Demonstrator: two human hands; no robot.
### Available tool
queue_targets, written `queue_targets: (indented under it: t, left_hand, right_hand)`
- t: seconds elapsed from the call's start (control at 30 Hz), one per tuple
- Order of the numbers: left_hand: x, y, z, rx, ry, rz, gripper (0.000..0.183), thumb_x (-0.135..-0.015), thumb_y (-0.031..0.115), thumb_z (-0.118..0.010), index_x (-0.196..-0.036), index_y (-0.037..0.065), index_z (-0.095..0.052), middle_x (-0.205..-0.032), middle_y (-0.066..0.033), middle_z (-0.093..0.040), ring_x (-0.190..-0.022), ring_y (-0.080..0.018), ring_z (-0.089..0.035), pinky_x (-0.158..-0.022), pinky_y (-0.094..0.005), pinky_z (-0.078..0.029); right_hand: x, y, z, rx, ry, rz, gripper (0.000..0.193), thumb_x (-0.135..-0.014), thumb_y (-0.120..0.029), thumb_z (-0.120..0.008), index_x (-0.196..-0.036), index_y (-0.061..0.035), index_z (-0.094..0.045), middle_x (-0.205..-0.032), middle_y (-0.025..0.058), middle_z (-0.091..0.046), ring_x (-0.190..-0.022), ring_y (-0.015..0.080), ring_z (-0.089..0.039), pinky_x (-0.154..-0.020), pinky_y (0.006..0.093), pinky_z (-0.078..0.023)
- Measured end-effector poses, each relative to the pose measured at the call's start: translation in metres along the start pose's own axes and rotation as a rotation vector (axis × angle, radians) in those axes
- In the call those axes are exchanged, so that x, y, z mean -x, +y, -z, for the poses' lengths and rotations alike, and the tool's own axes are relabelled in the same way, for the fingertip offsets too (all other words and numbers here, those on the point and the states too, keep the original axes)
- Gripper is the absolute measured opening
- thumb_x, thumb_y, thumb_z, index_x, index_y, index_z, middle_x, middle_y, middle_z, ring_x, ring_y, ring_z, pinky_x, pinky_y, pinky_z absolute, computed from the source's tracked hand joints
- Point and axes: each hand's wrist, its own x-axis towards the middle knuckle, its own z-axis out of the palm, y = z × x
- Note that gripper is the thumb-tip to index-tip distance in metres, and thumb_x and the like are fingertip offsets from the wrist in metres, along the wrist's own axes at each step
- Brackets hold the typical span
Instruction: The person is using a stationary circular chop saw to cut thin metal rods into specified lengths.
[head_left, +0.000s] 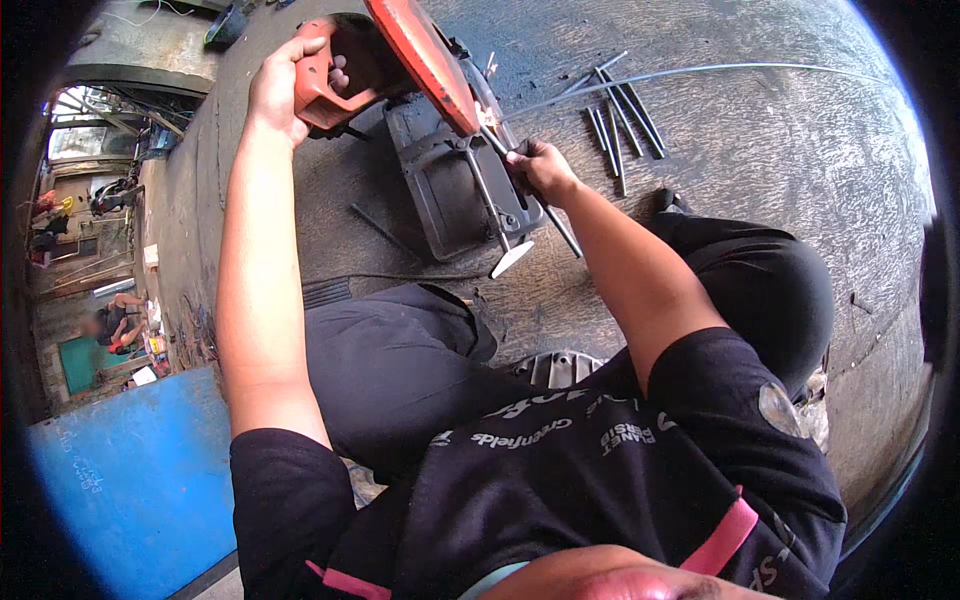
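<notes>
My left hand (277, 88) is wrapped around the orange-red handle (314, 88) of a cut-off saw. The saw's long red blade guard (428, 68) slants down over the dark metal base (425, 205). Bright orange light, like sparks, shows beside the guard's lower end. My right hand (546, 172) is closed on a thin metal rod (563, 232), just right of the guard. One end of the rod runs up toward the glow, where the blade's contact is hidden. Beside the rod lies the vise screw (486, 195) with its pale crank handle (512, 260).
Several cut metal pieces (622, 125) lie on the floor right of the saw. A long thin rod (720, 67) stretches to the far right. A dark bar (382, 228) and a cable (410, 276) lie near my legs. A blue panel (140, 470) and another person (115, 325) are at left.
</notes>
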Motion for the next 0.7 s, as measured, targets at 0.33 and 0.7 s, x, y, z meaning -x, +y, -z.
queue_targets:
  t: [0.33,0.7]
  left_hand:
    - [0.0017,0.0017,-0.0017,-0.031,0.006,0.015,0.037,-0.083,0.022,-0.055,-0.113,0.0,-0.049,-0.085,-0.0096,-0.058,-0.071,-0.0178,-0.057,-0.066,-0.0282,-0.051]
    - [0.0029,0.0008,-0.0023,-0.031,0.01,0.002,0.037,-0.084,0.021,-0.055,-0.113,-0.001,-0.05,-0.087,-0.0104,-0.059,-0.071,-0.0178,-0.057,-0.066,-0.028,-0.052]
  right_hand:
    - [0.0021,-0.0002,0.0028,-0.002,-0.078,-0.082,0.017,-0.091,-0.02,-0.054,-0.085,-0.0037,-0.056,-0.068,0.0051,-0.057,-0.049,0.0148,-0.05,-0.044,0.0304,-0.041]
    - [0.0028,-0.0012,-0.0019,0.009,-0.096,-0.163,0.024,-0.095,-0.027,-0.045,-0.089,-0.0061,-0.055,-0.069,0.0047,-0.056,-0.051,0.0156,-0.05,-0.044,0.03,-0.04]
